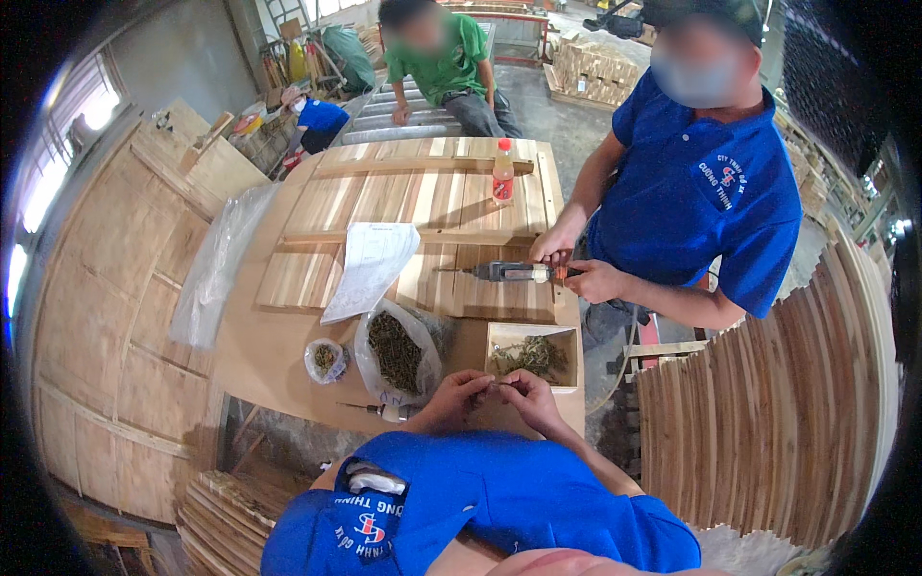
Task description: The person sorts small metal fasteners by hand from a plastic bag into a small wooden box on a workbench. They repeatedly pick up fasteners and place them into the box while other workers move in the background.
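My left hand [461,395] and my right hand [530,395] meet at the table's near edge, fingertips pinched close together. Whatever small piece is between them is too tiny to make out. Just beyond my right hand stands a shallow pale box [491,338] holding a loose heap of small greenish-brown pieces [533,356]. Beside my left hand sits an open clear plastic bag [429,363] full of dark, thin fasteners that look like screws [395,353]. A power screwdriver [392,412] with a long bit lies by my left forearm, partly hidden.
A co-worker in blue [711,192] holds a power driver [509,272] over a slatted wooden panel [384,197]. On it are a paper sheet [370,269] and a red-capped bottle [503,173]. A small bag [326,360] lies left; stacked boards [768,394] rise right.
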Tool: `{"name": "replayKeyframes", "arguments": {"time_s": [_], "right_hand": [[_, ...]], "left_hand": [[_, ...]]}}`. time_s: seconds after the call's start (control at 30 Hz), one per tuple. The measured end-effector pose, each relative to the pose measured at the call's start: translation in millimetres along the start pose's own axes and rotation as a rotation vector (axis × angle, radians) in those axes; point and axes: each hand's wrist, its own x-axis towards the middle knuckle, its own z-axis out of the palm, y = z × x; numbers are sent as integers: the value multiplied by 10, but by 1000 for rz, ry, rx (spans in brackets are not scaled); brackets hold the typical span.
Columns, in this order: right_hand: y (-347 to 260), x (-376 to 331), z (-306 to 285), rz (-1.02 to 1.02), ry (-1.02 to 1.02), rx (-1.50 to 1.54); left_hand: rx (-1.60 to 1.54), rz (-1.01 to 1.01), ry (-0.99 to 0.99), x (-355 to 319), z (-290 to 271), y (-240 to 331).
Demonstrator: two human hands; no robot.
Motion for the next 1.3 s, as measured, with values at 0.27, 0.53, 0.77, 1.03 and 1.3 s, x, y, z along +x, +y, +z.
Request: {"name": "replayKeyframes", "arguments": {"time_s": [0.27,0.53,0.77,1.03,1.3], "right_hand": [[-109,-15,-4,1,-47,-41],[-90,9,28,71,-60,161],[-210,23,39,223,-61,247],[-219,12,64,325,-45,445],[-233,-7,13,284,-126,530]], "left_hand": [[-19,4,-21,-37,39,20],[170,129,43,28,82,-13],[552,299,135,118,7,-56],[528,405,185,116,50,-40],[434,372,260,162,-12,-62]]}}
